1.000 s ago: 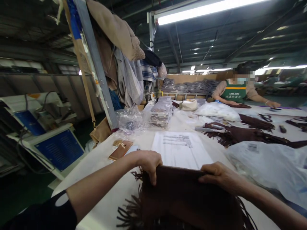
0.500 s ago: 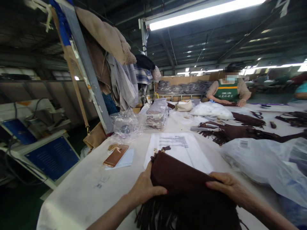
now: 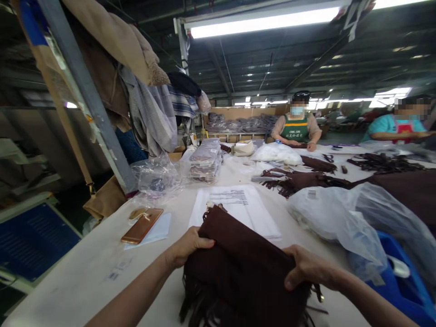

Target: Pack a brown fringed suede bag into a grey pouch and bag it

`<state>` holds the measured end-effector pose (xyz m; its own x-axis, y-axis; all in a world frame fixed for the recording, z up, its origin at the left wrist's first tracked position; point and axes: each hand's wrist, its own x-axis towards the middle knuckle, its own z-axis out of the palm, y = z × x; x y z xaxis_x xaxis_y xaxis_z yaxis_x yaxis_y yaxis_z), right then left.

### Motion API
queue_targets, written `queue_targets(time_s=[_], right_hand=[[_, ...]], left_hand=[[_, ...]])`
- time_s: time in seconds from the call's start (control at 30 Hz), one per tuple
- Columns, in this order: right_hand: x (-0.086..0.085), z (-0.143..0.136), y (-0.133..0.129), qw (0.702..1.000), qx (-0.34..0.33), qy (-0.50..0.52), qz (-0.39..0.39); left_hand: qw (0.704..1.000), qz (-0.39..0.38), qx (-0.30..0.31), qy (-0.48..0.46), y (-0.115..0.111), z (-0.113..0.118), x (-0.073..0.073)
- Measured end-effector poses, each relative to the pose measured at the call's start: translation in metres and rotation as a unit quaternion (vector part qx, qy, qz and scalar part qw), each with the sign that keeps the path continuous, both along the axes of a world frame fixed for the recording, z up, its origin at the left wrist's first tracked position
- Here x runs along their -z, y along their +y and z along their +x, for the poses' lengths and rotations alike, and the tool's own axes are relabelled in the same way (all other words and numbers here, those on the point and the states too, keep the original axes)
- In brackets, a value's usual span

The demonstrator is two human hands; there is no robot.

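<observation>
A dark brown fringed handbag [image 3: 243, 268] is held between my two hands above the white-covered table [image 3: 150, 272]. My left hand [image 3: 189, 247] grips its left edge, thumb on the front face. My right hand [image 3: 303, 268] clasps the right edge, with its thumb pressed on the front and the other fingers partly hidden behind. Fringe hangs from the lower left side, and metal hardware shows at the top left corner. Beyond the bag lies a flat white sheet [image 3: 264, 220] with dark printed lines, partly covered by the bag.
Left of the bag, a phone [image 3: 142, 225] lies on pale paper. Plastic-wrapped packs [image 3: 205, 159] are stacked behind. At right are a clear plastic bag [image 3: 327, 222], a blue bin [image 3: 405, 290] and more brown fringed bags [image 3: 303, 179]. Across the table, a person in a green apron [image 3: 296, 129] works.
The view has swung right, bringing the blue bin and a second person in turquoise into sight. Both hands still hold the handbag, its front turned slightly; my right hand's thumb sits lower.
</observation>
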<state>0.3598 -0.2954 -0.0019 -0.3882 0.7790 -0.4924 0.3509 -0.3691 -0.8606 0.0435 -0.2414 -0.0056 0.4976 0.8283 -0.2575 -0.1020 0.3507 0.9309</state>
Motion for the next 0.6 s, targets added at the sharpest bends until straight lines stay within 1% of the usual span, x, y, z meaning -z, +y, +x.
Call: queue_targets(time_s=[0.03, 0.1, 0.13, 0.2, 0.27, 0.33, 0.4, 0.47, 0.53, 0.6], right_hand=[[-0.006, -0.003, 0.000, 1.000, 0.014, -0.006, 0.011], [-0.028, -0.010, 0.004, 0.998, 0.039, -0.010, 0.043], [-0.044, -0.015, 0.007, 0.997, 0.049, -0.012, 0.057], [-0.078, -0.026, 0.016, 0.994, 0.065, -0.006, 0.091], [-0.111, -0.037, 0.027, 0.989, 0.068, 0.009, 0.127], [-0.134, -0.045, 0.036, 0.986, 0.064, -0.022, 0.150], [-0.148, -0.049, 0.043, 0.986, 0.032, -0.058, 0.156], [-0.158, -0.050, 0.046, 0.984, 0.006, -0.070, 0.164], [-0.166, -0.049, 0.045, 0.978, 0.004, -0.105, 0.181], [-0.173, -0.046, 0.042, 0.970, -0.016, -0.141, 0.195]], left_hand=[[1.000, -0.004, 0.002, 0.010, 0.002, -0.004, 0.002], [1.000, -0.007, -0.001, 0.026, 0.003, -0.012, 0.005], [1.000, -0.008, 0.000, 0.021, 0.002, -0.014, 0.007], [1.000, -0.009, 0.011, -0.023, -0.003, -0.014, 0.014], [0.996, -0.016, 0.019, -0.080, -0.009, -0.008, 0.026], [0.991, -0.030, -0.003, -0.129, -0.015, 0.004, 0.044], [0.984, -0.049, -0.028, -0.166, -0.018, 0.016, 0.062], [0.977, -0.071, -0.025, -0.199, -0.021, 0.027, 0.076], [0.972, -0.096, -0.005, -0.214, -0.023, 0.035, 0.082], [0.966, -0.105, 0.002, -0.237, -0.024, 0.040, 0.081]])
